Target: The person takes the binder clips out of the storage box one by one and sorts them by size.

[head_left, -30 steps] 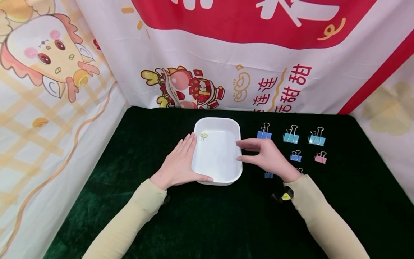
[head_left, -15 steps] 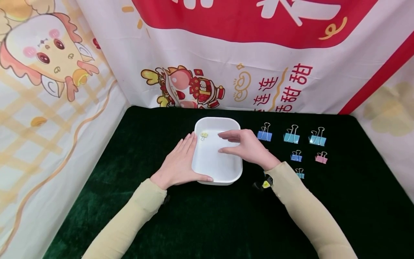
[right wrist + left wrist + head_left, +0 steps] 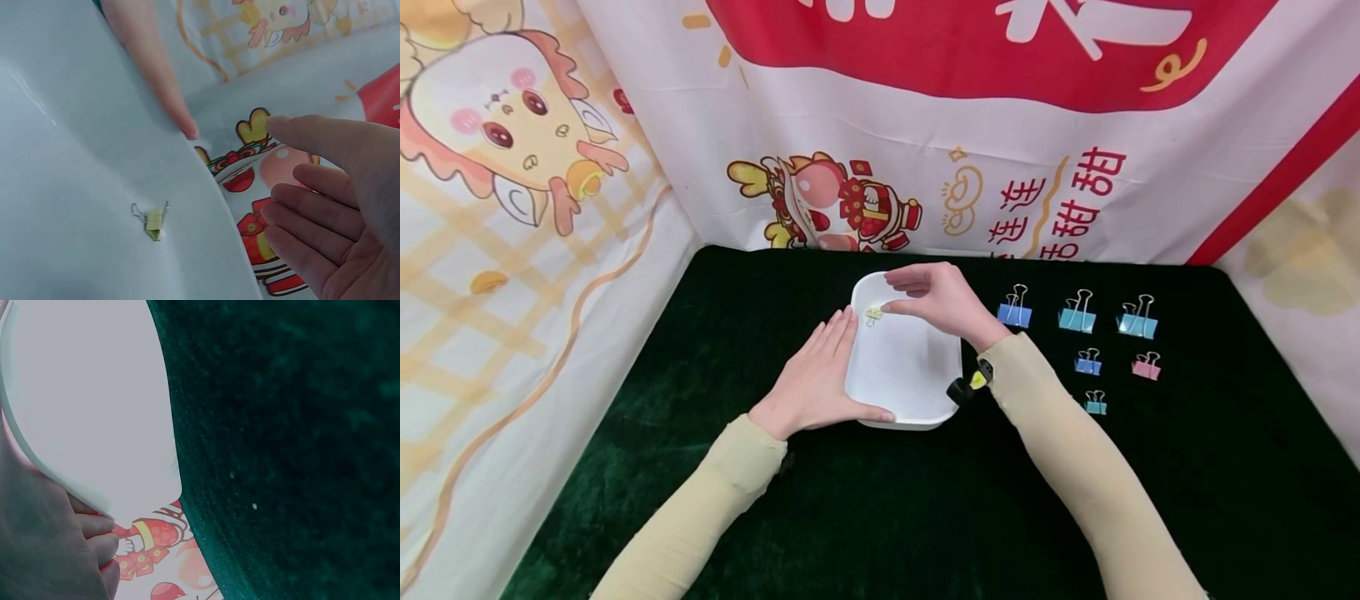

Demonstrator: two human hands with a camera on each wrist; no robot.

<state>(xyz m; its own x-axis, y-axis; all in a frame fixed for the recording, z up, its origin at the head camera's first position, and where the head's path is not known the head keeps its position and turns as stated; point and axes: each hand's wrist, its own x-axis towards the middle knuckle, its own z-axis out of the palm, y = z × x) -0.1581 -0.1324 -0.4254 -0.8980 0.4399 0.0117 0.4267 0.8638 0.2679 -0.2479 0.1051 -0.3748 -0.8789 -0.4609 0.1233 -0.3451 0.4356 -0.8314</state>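
A white plastic tray [image 3: 902, 379] stands on the dark green cloth. Inside, by its left wall, lies a small yellow binder clip [image 3: 874, 315]; its wire handles show in the right wrist view. My left hand [image 3: 808, 383] rests along the tray's left side with straight fingers, thumb at the near rim; the left wrist view shows its fingers [image 3: 97, 540] at the tray wall. Over the far part of the tray is my right hand [image 3: 943, 300], fingers and thumb apart. The right wrist view shows nothing between the right fingers [image 3: 315, 219], apart from the clip.
Right of the tray sit a blue binder clip [image 3: 1014, 312], two large teal ones, a small blue one [image 3: 1087, 362], a pink one [image 3: 1146, 366] and a small teal one [image 3: 1096, 403]. Printed cloth [image 3: 880, 117] hangs behind the table. My right forearm covers part of the cloth.
My right hand has moved left and farther back, from the tray's right rim to above its far part near the yellow clip. The left hand and tray stay put.
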